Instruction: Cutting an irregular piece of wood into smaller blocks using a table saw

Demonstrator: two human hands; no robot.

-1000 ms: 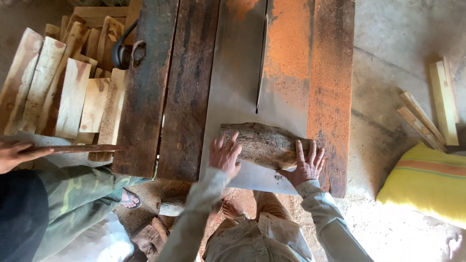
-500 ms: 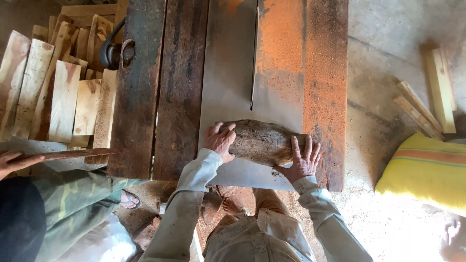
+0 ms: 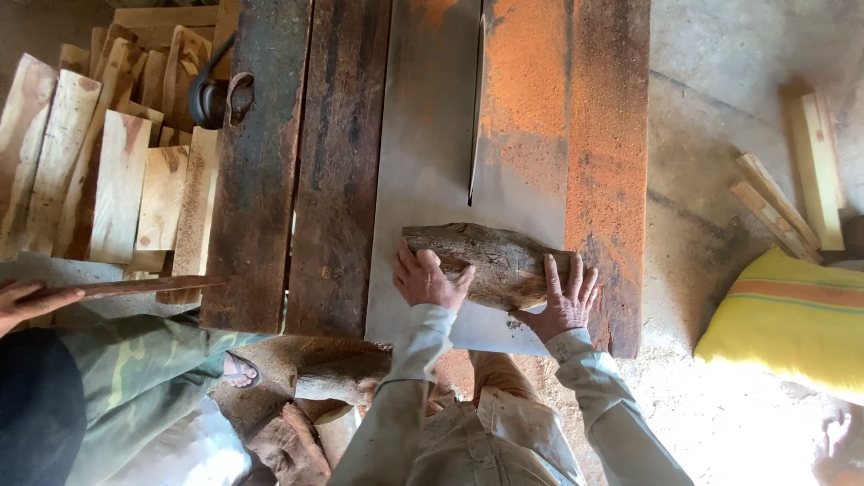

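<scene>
A short rough log [image 3: 490,259] with bark lies crosswise on the grey metal plate [image 3: 423,162] of a saw table. My left hand [image 3: 426,279] grips its left end from the near side. My right hand [image 3: 564,301] presses flat with spread fingers against its right end. The thin saw blade [image 3: 474,135] stands in its slot just beyond the log, and the log's far edge is close to the blade's near end. Orange sawdust [image 3: 522,108] covers the plate to the right of the blade.
Dark wooden planks [image 3: 297,162] form the table's left part. Sawn boards [image 3: 99,171] are stacked at the left. Another person in a camouflage sleeve [image 3: 117,378] holds a thin wooden strip [image 3: 135,286]. Wood offcuts [image 3: 792,189] and a yellow sack [image 3: 792,319] lie on the floor at right.
Both hands have pushed the log forward across the plate, nearer to the blade. The other person's hand and strip stay at the left.
</scene>
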